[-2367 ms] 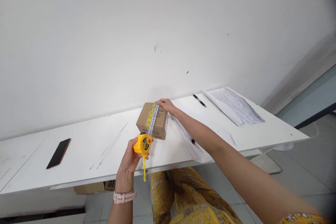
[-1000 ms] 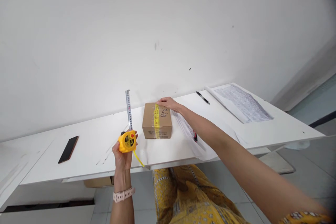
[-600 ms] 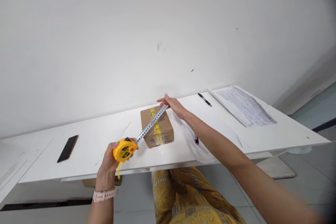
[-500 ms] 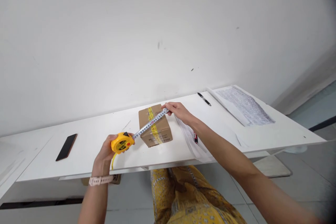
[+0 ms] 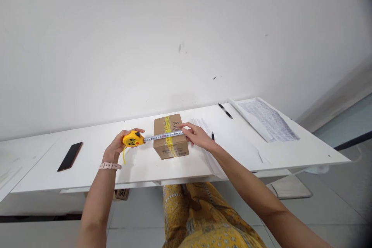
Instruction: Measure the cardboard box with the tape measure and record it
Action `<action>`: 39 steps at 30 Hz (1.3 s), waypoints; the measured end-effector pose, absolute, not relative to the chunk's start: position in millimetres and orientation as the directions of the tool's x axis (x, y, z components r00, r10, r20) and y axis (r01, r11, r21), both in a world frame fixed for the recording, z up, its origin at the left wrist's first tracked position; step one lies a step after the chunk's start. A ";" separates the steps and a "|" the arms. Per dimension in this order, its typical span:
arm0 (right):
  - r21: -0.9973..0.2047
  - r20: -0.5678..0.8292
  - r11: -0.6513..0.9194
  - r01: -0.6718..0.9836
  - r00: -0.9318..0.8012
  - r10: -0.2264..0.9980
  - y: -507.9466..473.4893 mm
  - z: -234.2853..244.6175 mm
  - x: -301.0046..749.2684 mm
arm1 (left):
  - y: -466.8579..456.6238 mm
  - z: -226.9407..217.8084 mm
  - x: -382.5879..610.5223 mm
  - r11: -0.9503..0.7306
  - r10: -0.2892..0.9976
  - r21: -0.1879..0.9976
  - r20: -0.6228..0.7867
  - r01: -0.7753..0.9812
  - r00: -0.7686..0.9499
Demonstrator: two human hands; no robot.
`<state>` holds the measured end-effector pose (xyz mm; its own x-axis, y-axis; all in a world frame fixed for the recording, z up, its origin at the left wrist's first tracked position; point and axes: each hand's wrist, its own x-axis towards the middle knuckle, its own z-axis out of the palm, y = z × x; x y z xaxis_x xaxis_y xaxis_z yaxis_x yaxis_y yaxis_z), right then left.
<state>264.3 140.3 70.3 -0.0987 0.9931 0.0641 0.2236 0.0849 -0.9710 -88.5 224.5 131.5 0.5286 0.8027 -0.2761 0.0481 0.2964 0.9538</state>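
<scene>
Holding the tape measure [image 5: 133,138], the left hand [image 5: 118,140] is at the left of the box [image 5: 178,147], which stands on the table [image 5: 94,139]. The right hand [image 5: 198,135] pinches the end of the blade [image 5: 149,138], which passes across the box to its right edge.

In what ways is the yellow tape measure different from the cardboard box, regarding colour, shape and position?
The yellow tape measure has a yellow and black case; the cardboard box is brown. The tape measure's case is small and rounded, whereas the box is bigger, with flat faces. The tape measure's case is raised in the left hand, while the box rests on the white table. Both show some yellow: the box carries a yellow strip.
</scene>
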 end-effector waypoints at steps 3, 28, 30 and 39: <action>-0.965 0.080 0.109 0.237 -0.127 0.989 140.9 68.9 263.3 | 227.1 126.7 -84.8 0.308 0.797 0.949 -0.294 0.063 0.528; -0.988 0.068 0.074 0.133 -0.045 0.997 134.7 60.3 259.0 | 231.9 128.3 -62.4 0.218 0.701 0.968 -0.245 0.126 0.670; -0.956 0.143 0.145 0.255 -0.026 0.989 131.4 65.7 262.8 | 216.5 138.0 -57.9 0.168 0.700 0.974 -0.229 0.155 0.676; -0.798 0.243 0.392 0.457 -0.352 0.904 99.0 131.0 276.5 | 94.9 118.2 -48.2 0.321 0.657 0.947 -0.233 0.014 0.717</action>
<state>276.5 99.0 131.0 -0.3520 0.9040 0.2427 0.4571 0.3923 -0.7982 -48.2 94.9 118.2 0.7167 0.6573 -0.2333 0.0141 0.3208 0.9470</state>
